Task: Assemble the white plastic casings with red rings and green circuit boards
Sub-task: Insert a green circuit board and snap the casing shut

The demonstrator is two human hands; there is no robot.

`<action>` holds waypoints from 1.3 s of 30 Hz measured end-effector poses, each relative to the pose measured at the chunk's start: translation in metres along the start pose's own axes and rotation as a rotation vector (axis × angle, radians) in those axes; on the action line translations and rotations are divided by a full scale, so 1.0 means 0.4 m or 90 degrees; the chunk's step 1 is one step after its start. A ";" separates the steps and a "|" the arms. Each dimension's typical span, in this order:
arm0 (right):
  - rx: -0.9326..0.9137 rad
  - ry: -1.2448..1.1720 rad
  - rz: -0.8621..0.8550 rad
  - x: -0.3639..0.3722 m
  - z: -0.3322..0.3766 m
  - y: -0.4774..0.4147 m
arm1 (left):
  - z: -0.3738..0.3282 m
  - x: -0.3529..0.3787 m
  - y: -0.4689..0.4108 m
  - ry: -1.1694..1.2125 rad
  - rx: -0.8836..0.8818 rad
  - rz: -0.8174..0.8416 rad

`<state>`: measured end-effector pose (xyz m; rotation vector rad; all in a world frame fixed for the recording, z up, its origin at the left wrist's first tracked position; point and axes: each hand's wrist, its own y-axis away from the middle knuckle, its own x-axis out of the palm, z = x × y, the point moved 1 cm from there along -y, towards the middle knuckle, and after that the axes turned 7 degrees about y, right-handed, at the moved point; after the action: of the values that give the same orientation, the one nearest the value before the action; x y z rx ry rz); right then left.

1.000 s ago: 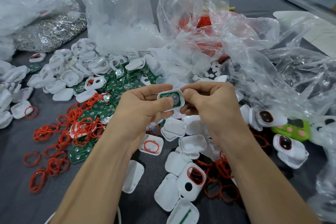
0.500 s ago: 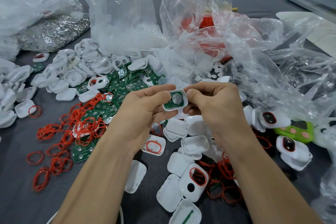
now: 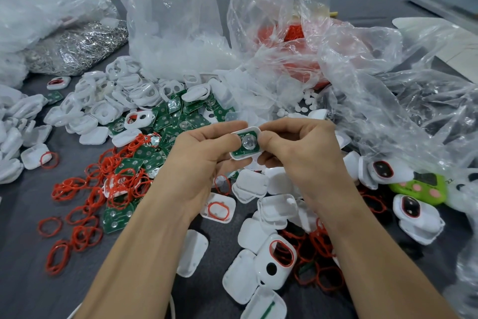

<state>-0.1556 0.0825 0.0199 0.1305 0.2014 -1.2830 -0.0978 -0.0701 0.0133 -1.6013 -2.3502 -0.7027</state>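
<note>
Above the middle of the table I hold a white casing with a green circuit board and a round silver dome inside it. My left hand pinches its left side with thumb and fingers. My right hand pinches its right side, thumb beside the dome. Loose red rings lie scattered at the left, a heap of green circuit boards lies behind my hands, and several white casings lie below them.
Large clear plastic bags stand behind, one holding red rings. A silvery heap lies at the back left. A green toy-like casing and casings fitted with red rings lie at the right and front. The grey table cloth shows at the front left.
Both hands have turned the casing a little, tilting it so its right end points up. They stay in about the same place.
</note>
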 end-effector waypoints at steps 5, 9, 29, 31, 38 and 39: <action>-0.012 0.019 -0.010 -0.005 -0.003 -0.001 | 0.001 -0.006 0.000 -0.001 0.013 0.049; 0.005 0.005 -0.007 -0.009 -0.003 -0.005 | 0.002 -0.008 0.002 0.001 0.012 0.083; -0.016 0.123 -0.075 0.001 -0.008 -0.001 | 0.009 0.014 0.004 -0.027 0.048 0.029; -0.010 0.108 -0.069 0.001 -0.007 0.000 | 0.008 0.015 0.004 -0.028 0.053 0.018; 0.001 0.066 -0.033 0.000 -0.010 -0.003 | 0.012 0.017 0.006 -0.094 0.104 -0.012; 0.002 0.063 -0.027 0.001 -0.012 -0.005 | 0.013 0.017 0.005 -0.108 0.113 -0.015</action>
<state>-0.1575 0.0826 0.0154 0.1931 0.2891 -1.3201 -0.0980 -0.0614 0.0124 -1.6150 -2.4731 -0.3629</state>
